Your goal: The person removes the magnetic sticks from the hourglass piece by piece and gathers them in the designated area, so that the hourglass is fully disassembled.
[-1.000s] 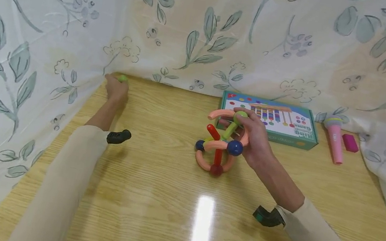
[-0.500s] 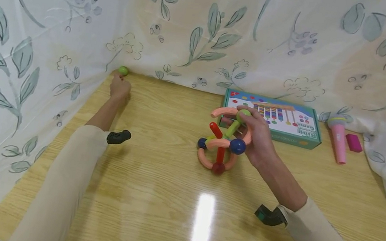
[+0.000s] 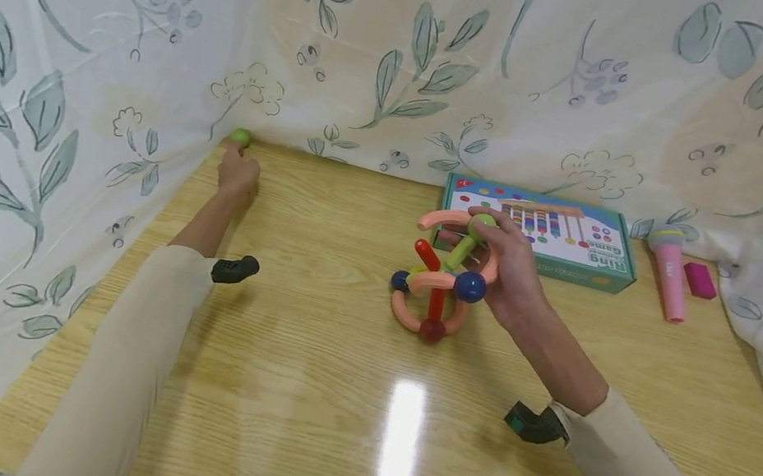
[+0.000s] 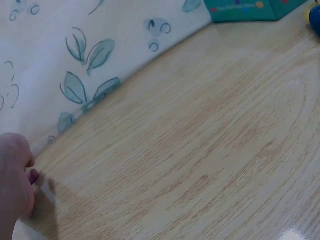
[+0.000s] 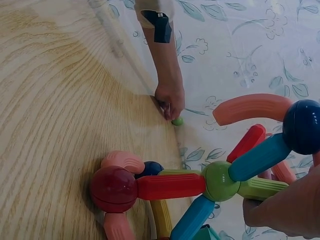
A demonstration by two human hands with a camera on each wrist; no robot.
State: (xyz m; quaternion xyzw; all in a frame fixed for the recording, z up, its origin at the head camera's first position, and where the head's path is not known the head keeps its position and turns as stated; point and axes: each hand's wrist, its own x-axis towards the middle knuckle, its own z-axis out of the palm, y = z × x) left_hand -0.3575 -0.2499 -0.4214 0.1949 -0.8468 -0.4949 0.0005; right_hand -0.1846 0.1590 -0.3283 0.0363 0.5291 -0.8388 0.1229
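My right hand (image 3: 508, 266) grips a structure of magnetic rods and balls (image 3: 430, 281) by its upper right part, near a green ball (image 3: 483, 227). In the right wrist view it has a red ball (image 5: 112, 189), a green centre ball (image 5: 220, 181), a dark blue ball (image 5: 305, 125) and coral curved rods (image 5: 250, 110). Far off, my left hand (image 3: 239, 172) is at the table's back left corner. Its fingertips are right at a loose green ball (image 3: 240, 137); whether they pinch it I cannot tell. The left wrist view hides that ball behind the curled hand (image 4: 15, 175).
Behind the structure lies a green-edged toy box (image 3: 539, 234). A pink toy microphone (image 3: 668, 275) and a small magenta block (image 3: 700, 280) lie to its right. Floral cloth (image 3: 382, 47) hangs along the back and left sides of the wooden table (image 3: 297, 391).
The green ball at the left corner has shifted slightly back and left, from between the left fingers to beyond their tips. The right hand keeps its hold; the head view has tilted slightly.
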